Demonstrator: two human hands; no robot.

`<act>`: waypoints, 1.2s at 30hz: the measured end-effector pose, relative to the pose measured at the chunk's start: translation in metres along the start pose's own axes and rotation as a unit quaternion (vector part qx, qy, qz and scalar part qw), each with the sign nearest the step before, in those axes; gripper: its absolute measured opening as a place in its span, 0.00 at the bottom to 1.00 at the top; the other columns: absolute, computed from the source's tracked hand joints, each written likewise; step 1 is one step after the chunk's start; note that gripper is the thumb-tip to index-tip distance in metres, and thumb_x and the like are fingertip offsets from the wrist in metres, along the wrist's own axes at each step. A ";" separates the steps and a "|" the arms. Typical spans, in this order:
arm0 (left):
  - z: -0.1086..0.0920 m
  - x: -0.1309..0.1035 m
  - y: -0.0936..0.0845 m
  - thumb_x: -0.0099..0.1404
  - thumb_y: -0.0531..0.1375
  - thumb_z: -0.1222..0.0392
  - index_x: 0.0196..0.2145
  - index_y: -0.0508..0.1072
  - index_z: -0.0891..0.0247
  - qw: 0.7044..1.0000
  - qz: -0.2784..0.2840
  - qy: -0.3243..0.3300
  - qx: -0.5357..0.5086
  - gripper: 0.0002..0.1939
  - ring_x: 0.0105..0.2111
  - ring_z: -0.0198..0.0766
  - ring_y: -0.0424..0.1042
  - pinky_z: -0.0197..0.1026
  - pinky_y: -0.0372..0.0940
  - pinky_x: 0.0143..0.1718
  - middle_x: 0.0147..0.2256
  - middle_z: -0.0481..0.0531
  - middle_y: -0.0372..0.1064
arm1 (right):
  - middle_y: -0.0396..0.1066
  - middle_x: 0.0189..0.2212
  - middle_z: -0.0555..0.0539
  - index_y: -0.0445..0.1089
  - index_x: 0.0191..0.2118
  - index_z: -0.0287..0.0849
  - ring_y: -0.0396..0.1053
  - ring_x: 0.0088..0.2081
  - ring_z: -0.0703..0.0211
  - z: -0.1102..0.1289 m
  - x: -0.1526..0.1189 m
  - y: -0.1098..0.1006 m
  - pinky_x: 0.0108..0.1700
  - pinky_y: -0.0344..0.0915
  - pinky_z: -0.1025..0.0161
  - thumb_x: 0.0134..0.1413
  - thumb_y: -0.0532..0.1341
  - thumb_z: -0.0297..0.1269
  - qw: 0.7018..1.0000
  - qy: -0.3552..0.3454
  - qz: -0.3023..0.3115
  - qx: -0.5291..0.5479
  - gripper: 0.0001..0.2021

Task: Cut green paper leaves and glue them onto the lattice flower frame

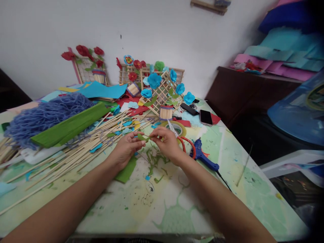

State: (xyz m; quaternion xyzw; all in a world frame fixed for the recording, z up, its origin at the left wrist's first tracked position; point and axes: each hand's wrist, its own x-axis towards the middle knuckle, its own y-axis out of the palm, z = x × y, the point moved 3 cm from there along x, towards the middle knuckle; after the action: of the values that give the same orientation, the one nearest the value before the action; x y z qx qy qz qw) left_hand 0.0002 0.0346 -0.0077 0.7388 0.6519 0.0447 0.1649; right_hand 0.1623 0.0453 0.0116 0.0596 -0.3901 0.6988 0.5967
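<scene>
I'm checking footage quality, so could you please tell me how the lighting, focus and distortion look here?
In the head view: soft light, no hard shadows on the tabletop; fine detail slightly soft on the left hand, right hand and green piece between them; forearms seemingly stretched toward the lower corners; right edge fading to black.

Soft, muted light — wall [157, 30] greyish, right edge dark — wide-angle stretch, fine detail smeared.
</scene>
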 end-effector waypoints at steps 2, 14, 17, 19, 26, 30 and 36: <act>0.001 0.000 -0.001 0.46 0.70 0.66 0.41 0.71 0.64 1.000 0.000 0.004 0.005 0.23 0.25 0.30 0.70 0.32 0.62 0.30 0.19 0.40 0.65 | 0.73 0.32 0.48 0.74 0.31 0.42 0.69 0.39 0.61 0.002 0.001 -0.001 0.45 0.64 0.63 0.52 0.62 0.27 1.000 0.009 0.005 -0.008 0.04; -0.002 0.002 -0.006 0.47 0.70 0.60 0.41 0.71 0.64 0.994 -0.025 0.063 0.088 0.22 0.30 0.38 0.75 0.37 0.63 0.33 0.25 0.47 0.73 | 0.67 0.21 0.53 0.70 0.28 0.39 0.63 0.25 0.65 -0.002 -0.001 0.005 0.29 0.57 0.68 0.50 0.59 0.28 0.988 0.149 0.030 0.006 0.04; -0.003 0.004 -0.008 0.48 0.70 0.59 0.35 0.73 0.64 0.992 -0.040 0.093 0.081 0.16 0.30 0.36 0.73 0.36 0.63 0.34 0.28 0.49 0.75 | 0.67 0.21 0.53 0.70 0.27 0.39 0.63 0.25 0.65 -0.002 0.001 0.000 0.30 0.57 0.67 0.48 0.58 0.27 0.984 0.175 0.006 0.005 0.05; -0.004 0.005 -0.009 0.48 0.70 0.58 0.31 0.74 0.64 0.992 -0.046 0.096 0.066 0.14 0.29 0.34 0.72 0.36 0.62 0.33 0.28 0.50 0.75 | 0.66 0.21 0.53 0.70 0.26 0.38 0.62 0.24 0.66 -0.003 0.002 -0.002 0.30 0.58 0.67 0.47 0.59 0.26 0.980 0.196 -0.001 0.024 0.04; 0.001 0.001 -0.002 0.44 0.72 0.60 0.26 0.72 0.65 0.998 -0.023 0.037 0.035 0.13 0.27 0.31 0.68 0.34 0.59 0.30 0.26 0.48 0.73 | 0.66 0.20 0.54 0.70 0.26 0.38 0.61 0.23 0.67 -0.005 0.000 0.003 0.29 0.58 0.67 0.47 0.60 0.29 0.960 0.241 -0.006 0.144 0.03; 0.002 0.002 -0.001 0.45 0.71 0.61 0.27 0.73 0.65 0.998 -0.018 0.045 0.030 0.13 0.27 0.30 0.67 0.34 0.59 0.31 0.27 0.48 0.73 | 0.66 0.20 0.53 0.70 0.26 0.38 0.60 0.22 0.67 -0.005 -0.001 0.004 0.28 0.58 0.67 0.46 0.60 0.30 0.959 0.239 -0.004 0.150 0.03; 0.004 0.004 -0.004 0.44 0.72 0.58 0.26 0.70 0.65 0.998 -0.029 0.046 0.043 0.15 0.27 0.32 0.69 0.35 0.59 0.30 0.24 0.47 0.72 | 0.67 0.20 0.53 0.70 0.27 0.39 0.60 0.23 0.67 -0.008 -0.003 0.007 0.29 0.58 0.67 0.46 0.61 0.32 0.956 0.242 0.000 0.165 0.03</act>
State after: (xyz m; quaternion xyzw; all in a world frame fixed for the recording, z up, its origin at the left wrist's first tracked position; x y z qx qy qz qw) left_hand -0.0022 0.0382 -0.0136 0.7231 0.6813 0.0458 0.1042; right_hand 0.1596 0.0486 0.0009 -0.0136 -0.1132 0.7469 0.6551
